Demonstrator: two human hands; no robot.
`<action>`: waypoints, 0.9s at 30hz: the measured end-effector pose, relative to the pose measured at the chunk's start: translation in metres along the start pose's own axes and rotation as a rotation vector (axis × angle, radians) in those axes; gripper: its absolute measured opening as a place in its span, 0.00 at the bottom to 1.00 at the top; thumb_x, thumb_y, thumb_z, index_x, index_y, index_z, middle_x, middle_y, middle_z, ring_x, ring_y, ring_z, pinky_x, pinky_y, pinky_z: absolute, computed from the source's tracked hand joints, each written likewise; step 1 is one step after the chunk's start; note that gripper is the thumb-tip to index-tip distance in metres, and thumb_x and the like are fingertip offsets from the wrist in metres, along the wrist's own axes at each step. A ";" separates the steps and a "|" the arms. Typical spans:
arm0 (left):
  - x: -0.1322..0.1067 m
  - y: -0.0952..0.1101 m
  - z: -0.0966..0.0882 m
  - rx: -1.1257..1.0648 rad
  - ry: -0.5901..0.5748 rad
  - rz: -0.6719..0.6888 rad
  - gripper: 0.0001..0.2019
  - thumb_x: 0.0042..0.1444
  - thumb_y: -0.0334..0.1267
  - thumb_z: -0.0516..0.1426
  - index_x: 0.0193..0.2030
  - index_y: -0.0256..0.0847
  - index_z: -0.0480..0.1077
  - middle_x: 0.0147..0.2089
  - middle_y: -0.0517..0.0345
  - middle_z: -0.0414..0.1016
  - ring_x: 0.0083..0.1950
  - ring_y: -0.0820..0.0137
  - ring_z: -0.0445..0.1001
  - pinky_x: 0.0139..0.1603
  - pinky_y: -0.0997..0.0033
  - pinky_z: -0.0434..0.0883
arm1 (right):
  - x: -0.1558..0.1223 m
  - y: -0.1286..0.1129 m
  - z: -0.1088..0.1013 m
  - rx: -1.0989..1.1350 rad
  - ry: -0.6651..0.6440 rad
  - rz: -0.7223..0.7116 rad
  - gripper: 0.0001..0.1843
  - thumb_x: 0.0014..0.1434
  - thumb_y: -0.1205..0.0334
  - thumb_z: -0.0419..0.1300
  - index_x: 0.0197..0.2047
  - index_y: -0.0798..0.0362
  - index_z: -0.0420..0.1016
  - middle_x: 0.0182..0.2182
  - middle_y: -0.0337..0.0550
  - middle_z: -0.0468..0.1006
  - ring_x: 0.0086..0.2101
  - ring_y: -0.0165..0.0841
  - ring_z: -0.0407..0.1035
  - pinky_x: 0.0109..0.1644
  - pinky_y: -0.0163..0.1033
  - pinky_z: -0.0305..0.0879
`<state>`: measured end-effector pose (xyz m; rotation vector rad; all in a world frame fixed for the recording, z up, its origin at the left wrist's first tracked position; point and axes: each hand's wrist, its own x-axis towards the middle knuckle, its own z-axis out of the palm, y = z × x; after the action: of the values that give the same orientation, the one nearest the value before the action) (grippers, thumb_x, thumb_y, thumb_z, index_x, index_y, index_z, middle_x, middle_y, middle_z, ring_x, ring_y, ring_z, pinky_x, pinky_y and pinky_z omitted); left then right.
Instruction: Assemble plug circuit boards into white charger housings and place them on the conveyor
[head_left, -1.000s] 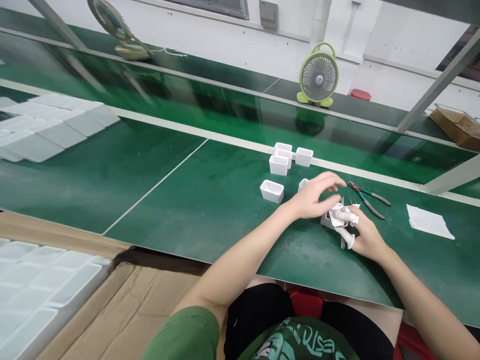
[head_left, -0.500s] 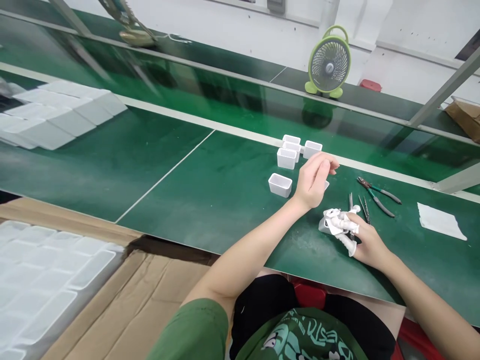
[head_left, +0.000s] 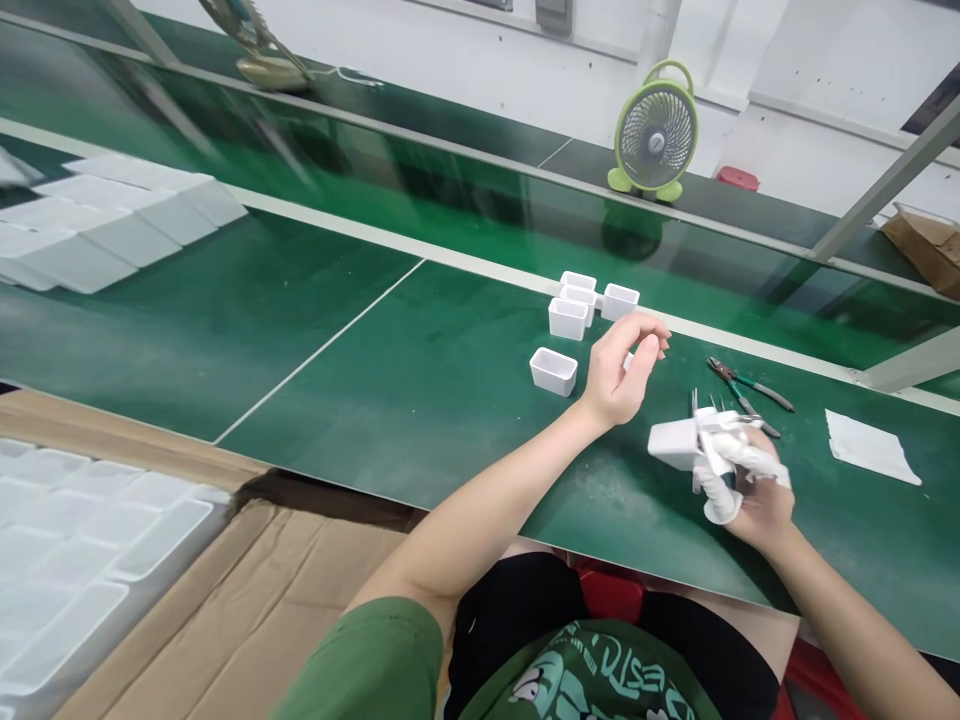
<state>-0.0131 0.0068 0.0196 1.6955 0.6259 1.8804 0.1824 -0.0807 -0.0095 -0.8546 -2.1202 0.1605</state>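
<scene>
One white part [head_left: 721, 452] is gripped in the right hand [head_left: 763, 512] near the tabletop's [head_left: 600, 525] front edge. The left hand [head_left: 616, 378] hangs half-open.

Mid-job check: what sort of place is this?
Probably a small factory or workshop, at an assembly-type bench. A long green workbench runs across the view, pliers lie on it, and many similar white boxes are grouped toward the left.

Two hands [head_left: 619, 368], six small white tubs [head_left: 568, 321], one mostly hidden, one pair of pliers [head_left: 727, 373], two fans [head_left: 656, 140], one paper sheet [head_left: 872, 447], held white pieces [head_left: 675, 444] too blurred to count
</scene>
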 end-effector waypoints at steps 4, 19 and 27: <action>-0.003 -0.002 0.001 -0.029 -0.020 0.015 0.15 0.66 0.48 0.48 0.39 0.39 0.68 0.33 0.57 0.70 0.33 0.72 0.71 0.36 0.69 0.70 | 0.001 -0.004 0.007 -0.013 -0.238 -0.023 0.21 0.63 0.67 0.57 0.58 0.44 0.66 0.46 0.51 0.75 0.46 0.42 0.74 0.45 0.44 0.76; -0.010 0.009 0.009 0.068 -0.428 0.354 0.22 0.56 0.44 0.58 0.55 0.38 0.64 0.43 0.47 0.72 0.40 0.64 0.73 0.37 0.64 0.74 | 0.013 0.020 -0.022 0.924 0.126 0.843 0.19 0.65 0.47 0.51 0.56 0.45 0.67 0.48 0.46 0.78 0.40 0.41 0.78 0.43 0.49 0.79; -0.017 0.014 0.016 0.263 -0.394 0.584 0.23 0.55 0.43 0.61 0.56 0.40 0.63 0.39 0.51 0.76 0.39 0.65 0.78 0.35 0.70 0.76 | 0.019 0.002 -0.020 1.099 0.106 0.864 0.24 0.58 0.47 0.61 0.55 0.44 0.66 0.41 0.41 0.80 0.32 0.37 0.79 0.33 0.41 0.80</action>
<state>0.0026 -0.0151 0.0175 2.5491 0.2346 1.7833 0.1905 -0.0707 0.0153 -0.9402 -1.1037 1.5029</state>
